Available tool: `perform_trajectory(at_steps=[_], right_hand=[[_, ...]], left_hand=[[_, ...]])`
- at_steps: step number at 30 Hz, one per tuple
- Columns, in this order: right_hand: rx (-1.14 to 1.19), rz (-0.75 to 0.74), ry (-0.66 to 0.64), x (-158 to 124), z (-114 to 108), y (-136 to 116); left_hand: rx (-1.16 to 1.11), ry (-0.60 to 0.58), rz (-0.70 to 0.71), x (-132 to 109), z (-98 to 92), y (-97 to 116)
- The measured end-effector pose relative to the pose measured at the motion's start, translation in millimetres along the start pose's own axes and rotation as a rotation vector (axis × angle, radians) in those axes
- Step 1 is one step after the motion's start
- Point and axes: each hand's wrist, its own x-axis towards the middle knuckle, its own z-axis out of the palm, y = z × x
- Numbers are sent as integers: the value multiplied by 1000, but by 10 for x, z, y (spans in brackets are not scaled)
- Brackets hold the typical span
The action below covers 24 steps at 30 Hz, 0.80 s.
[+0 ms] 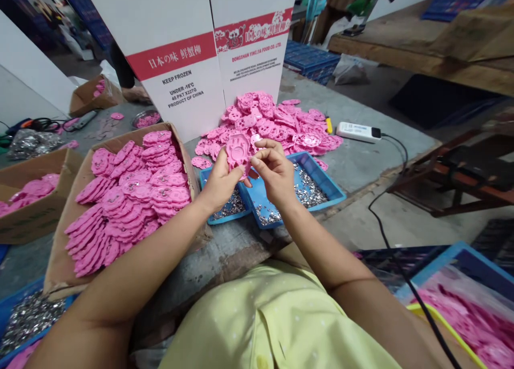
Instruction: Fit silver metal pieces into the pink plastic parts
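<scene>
My left hand (223,180) is closed on the left edge of a pink moulded plastic piece (237,148), held up over the blue trays. At the piece's lower right edge, my right hand (275,168) pinches with thumb and forefinger; whether a small part sits between those fingertips I cannot make out. Below the hands are a blue tray (331,197) and a smaller blue tray (228,218), both with small shiny metal parts in them. Just behind the hands lies a heap of similar pink pieces (277,117).
An open cardboard box (193,189) of stacked pink pieces (136,189) stands left. Tall white cartons (180,85) rise behind. A white power strip (357,132) with a black cable (375,211) lies right. Another box (36,211) and a metal-parts tray (30,321) are at far left.
</scene>
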Motion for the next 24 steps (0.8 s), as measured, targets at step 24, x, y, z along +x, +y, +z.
perform_trajectory(at_steps=[24], right_hand=[[-100,-160,32,-12,40,-31]], left_hand=[[240,-18,71,-52,-7,0]])
